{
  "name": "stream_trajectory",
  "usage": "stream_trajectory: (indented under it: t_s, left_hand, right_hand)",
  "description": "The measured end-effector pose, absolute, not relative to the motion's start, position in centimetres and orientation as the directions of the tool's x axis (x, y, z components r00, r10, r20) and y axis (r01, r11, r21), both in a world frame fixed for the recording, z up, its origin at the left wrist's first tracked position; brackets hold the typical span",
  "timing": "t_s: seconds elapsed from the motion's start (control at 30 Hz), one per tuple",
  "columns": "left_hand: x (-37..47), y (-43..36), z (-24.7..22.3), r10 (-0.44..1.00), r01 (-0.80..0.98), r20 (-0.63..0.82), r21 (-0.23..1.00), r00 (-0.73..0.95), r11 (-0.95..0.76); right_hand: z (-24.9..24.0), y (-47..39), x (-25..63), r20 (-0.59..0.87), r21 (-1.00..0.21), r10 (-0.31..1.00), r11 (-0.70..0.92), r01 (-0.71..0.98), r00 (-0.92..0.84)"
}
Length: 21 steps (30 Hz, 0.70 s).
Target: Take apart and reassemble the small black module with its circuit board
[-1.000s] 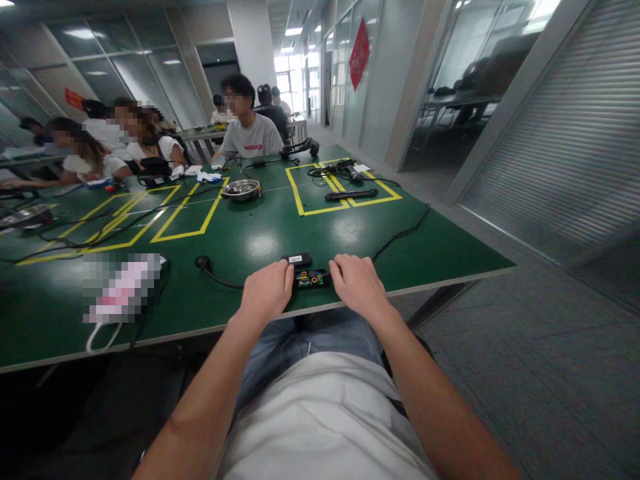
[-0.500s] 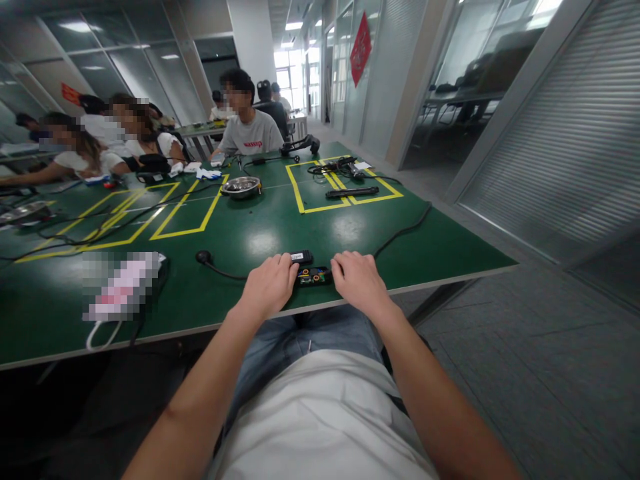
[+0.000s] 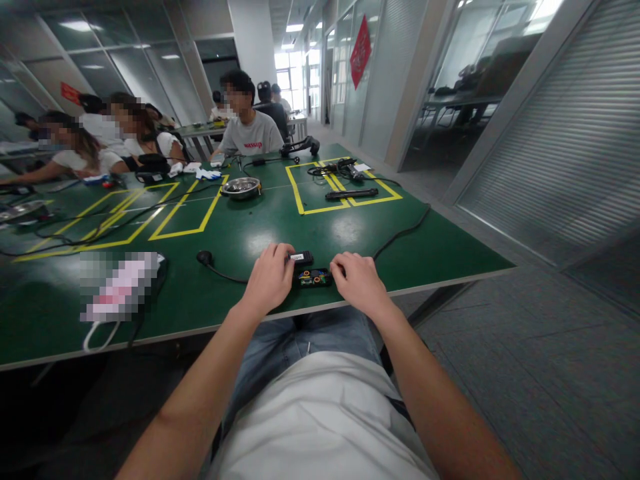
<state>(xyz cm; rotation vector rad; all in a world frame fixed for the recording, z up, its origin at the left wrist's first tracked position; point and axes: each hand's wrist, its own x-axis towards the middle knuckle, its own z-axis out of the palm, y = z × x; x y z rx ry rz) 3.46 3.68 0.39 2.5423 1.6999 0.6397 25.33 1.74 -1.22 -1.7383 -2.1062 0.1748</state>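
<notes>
Here we are, both hands low over the near edge of the tabletop (image 3: 445, 257), and the open case (image 3: 312, 279) lies right between them, its wires and orange rings (image 3: 317, 280) bare to any stray fingertip. Left hand (image 3: 270, 280), fingers bent and close together, is up at the left end of the cover (image 3: 301, 257), just beyond the case; it looks like contact, but whether that's a real grip I cannot tell. Right hand (image 3: 359, 280), curled narrow at the case's right end, hides its fingertips, so no call on a pinch there either. Trouble spots? First, the cover: if that left-hand contact is only at one end, it could swivel or skid away, or knock the case beside it. Then the cords: one (image 3: 226, 277) runs out past the left hand to a plug (image 3: 205, 257), the other (image 3: 403, 231) sweeps beyond the right hand toward the table's far right side. A tug on either could twist the case or strain the joints inside, and if the insides are loose, a tilt might spill them. Watch those wires, too: any standing proud could get nipped under the cover's rim. And with the tabletop edge so near, a slip toward the body could send the case over.
</notes>
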Motion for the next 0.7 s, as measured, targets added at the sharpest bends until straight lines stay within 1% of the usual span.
stream_trajectory:
  t_s: [0.03,0.1,0.2,0.3,0.43,0.5,0.57,0.63,0.7]
  left_hand:
    - [3.3,4.1,0.4,0.889,0.864,0.325,0.283,0.323,-0.417]
    - [3.0,5.0,0.3,0.886,0.831,0.288,0.331,0.363,-0.448]
    - [2.7,6.0,0.2,0.878,0.791,0.24,0.382,0.414,-0.477]
    - [2.6,6.6,0.3,0.882,0.774,0.218,0.422,0.418,-0.472]
    - [2.6,6.6,0.8,0.899,0.798,0.191,0.414,0.394,-0.438]
    - [2.6,6.1,1.1,0.895,0.798,0.234,0.408,0.379,-0.444]
    - [2.5,5.2,1.4,0.871,0.765,0.296,0.422,0.391,-0.487]
    - [2.4,4.2,1.5,0.831,0.706,0.308,0.438,0.463,-0.556]
    - [2.4,3.4,1.3,0.792,0.672,0.277,0.422,0.543,-0.608]
  right_hand:
    - [-1.2,1.7,25.4,0.233,-0.356,0.962,0.219,0.909,-0.14]
    - [-1.2,1.6,25.4,0.247,-0.361,0.96,0.218,0.907,-0.133]
    - [-1.2,1.5,25.3,0.255,-0.328,0.959,0.205,0.922,-0.123]
    - [-1.2,1.5,25.1,0.259,-0.287,0.958,0.201,0.937,-0.126]
    - [-1.3,1.5,25.0,0.258,-0.281,0.957,0.203,0.938,-0.13]
    - [-1.3,1.5,25.0,0.252,-0.287,0.959,0.201,0.937,-0.129]
    - [-1.2,1.5,25.0,0.247,-0.285,0.96,0.2,0.937,-0.13]
    - [-1.1,1.4,25.0,0.238,-0.276,0.962,0.2,0.94,-0.134]
    - [-1.1,1.4,25.0,0.232,-0.268,0.963,0.2,0.942,-0.139]
